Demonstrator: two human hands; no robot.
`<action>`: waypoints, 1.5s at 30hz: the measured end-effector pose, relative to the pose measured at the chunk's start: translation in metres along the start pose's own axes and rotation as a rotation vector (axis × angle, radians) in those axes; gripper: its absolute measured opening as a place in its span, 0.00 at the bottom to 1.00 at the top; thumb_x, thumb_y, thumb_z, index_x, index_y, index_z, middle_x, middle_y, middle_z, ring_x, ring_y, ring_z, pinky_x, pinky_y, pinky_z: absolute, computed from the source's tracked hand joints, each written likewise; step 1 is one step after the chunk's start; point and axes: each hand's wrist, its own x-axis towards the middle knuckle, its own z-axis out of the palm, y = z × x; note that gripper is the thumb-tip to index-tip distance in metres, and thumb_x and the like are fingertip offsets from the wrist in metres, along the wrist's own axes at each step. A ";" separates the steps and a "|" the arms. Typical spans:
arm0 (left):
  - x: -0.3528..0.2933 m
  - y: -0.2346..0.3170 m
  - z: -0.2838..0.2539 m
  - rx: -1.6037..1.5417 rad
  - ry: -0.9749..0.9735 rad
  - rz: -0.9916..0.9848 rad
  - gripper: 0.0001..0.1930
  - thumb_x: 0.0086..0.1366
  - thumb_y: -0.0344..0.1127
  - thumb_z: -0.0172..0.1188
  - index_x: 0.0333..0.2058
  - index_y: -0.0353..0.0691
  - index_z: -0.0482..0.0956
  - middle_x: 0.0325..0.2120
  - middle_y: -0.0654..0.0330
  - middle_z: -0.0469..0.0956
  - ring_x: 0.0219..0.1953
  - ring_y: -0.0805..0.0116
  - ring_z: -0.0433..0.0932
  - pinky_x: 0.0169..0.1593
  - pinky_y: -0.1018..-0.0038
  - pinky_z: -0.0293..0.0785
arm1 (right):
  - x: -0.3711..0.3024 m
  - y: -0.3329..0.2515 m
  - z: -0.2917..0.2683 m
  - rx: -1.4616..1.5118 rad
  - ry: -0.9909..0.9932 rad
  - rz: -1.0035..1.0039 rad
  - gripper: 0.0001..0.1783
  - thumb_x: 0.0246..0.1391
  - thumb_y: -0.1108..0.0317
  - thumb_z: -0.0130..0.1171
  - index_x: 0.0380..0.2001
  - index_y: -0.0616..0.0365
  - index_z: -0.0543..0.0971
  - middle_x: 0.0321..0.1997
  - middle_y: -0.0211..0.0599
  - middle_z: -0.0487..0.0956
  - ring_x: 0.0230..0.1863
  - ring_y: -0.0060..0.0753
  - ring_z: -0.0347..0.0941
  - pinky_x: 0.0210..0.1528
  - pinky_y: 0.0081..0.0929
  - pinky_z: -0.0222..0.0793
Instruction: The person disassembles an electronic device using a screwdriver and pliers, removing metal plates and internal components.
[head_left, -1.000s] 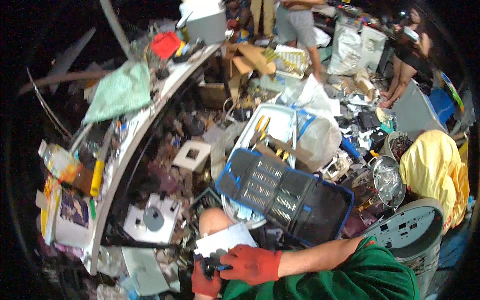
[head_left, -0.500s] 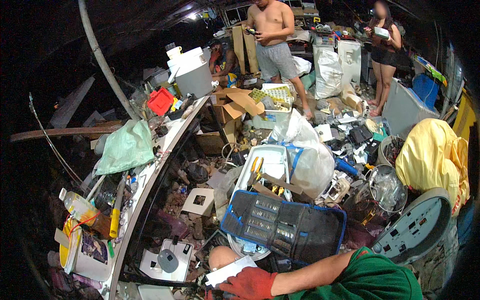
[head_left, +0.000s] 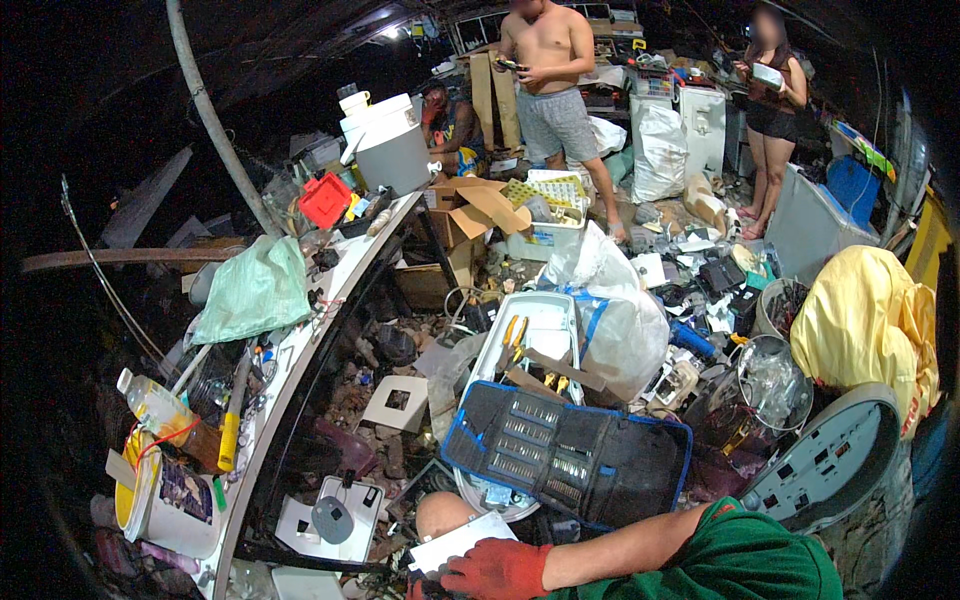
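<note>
My right hand, in a red glove, lies closed over a flat white panel at the lower edge, beside my bare knee. The panel's exact kind does not show. Of my left hand there is at most a dark reddish sliver under the panel's left corner, its fingers hidden. Just beyond, an unfolded black tool case with blue edging holds rows of small metal bits. It rests across a white tub, where orange-handled pliers lie.
At left, a long white-topped ledge carries a drinks cooler, a green bag and a bucket. Scrap covers the floor. A large grey round housing and a yellow sack stand right. Several people are farther back.
The view has shifted very slightly. My right hand stays on the white panel, which has barely moved. The tool case lies as before.
</note>
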 end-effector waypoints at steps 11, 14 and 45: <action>-0.002 -0.018 0.012 -0.029 0.063 0.065 0.31 0.61 0.46 0.60 0.59 0.33 0.70 0.53 0.36 0.73 0.55 0.36 0.73 0.57 0.52 0.71 | 0.005 -0.012 -0.020 0.086 -0.182 0.142 0.19 0.51 0.63 0.56 0.46 0.56 0.73 0.40 0.47 0.77 0.37 0.54 0.78 0.39 0.50 0.74; 0.005 0.006 -0.003 -0.087 -0.086 -0.047 0.31 0.62 0.46 0.59 0.59 0.32 0.70 0.54 0.35 0.73 0.55 0.36 0.72 0.57 0.52 0.70 | 0.002 -0.005 -0.012 0.038 0.152 -0.187 0.20 0.53 0.60 0.57 0.47 0.58 0.73 0.36 0.47 0.79 0.33 0.56 0.79 0.34 0.51 0.75; 0.003 0.005 -0.011 0.018 -0.161 0.013 0.31 0.64 0.45 0.60 0.61 0.32 0.67 0.50 0.38 0.76 0.53 0.36 0.74 0.53 0.51 0.72 | 0.002 -0.001 -0.013 0.047 -0.048 0.075 0.26 0.49 0.64 0.60 0.53 0.56 0.71 0.44 0.50 0.77 0.39 0.57 0.78 0.40 0.50 0.74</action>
